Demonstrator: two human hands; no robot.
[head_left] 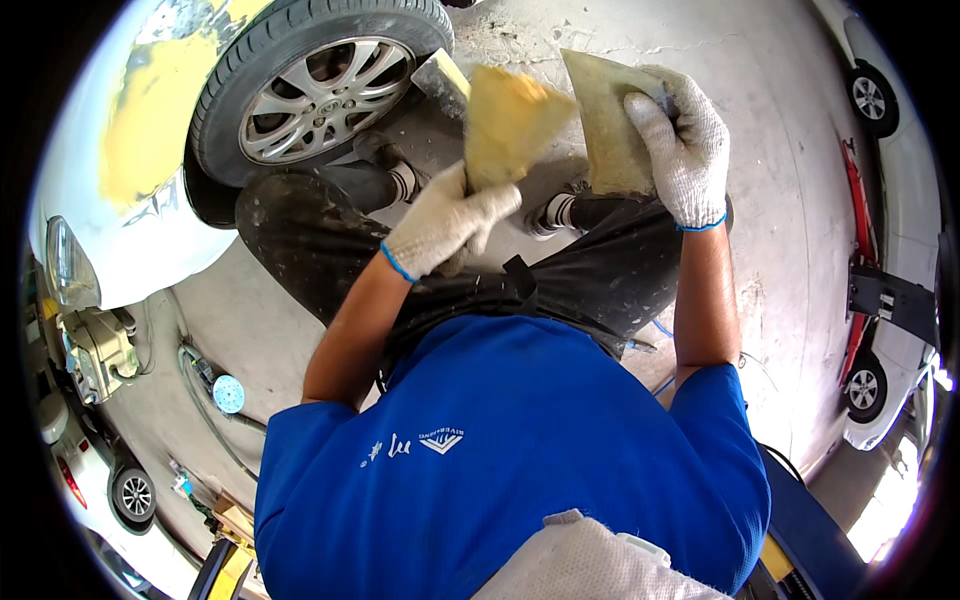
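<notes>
My left hand (440,228), in a white knit glove with blue cuff trim, is closed on the lower end of a putty spreader (512,130). Yellow putty covers its wide blade. Just left of it, a second grey blade (438,82) with a yellow edge sticks up; its lower part is hidden. My right hand (692,150), gloved alike, grips a flat putty-smeared plate (606,125) by its right side, thumb on the face. The spreader's corner comes close to the plate's left edge; whether they touch I cannot tell.
At the upper left stands a pale car with yellow filler (160,115) on its panel, beside its wheel (328,100). A sander with a blue round pad (229,394) and hose lies on the floor. White cars (890,60) line the right, near a red bar (858,200).
</notes>
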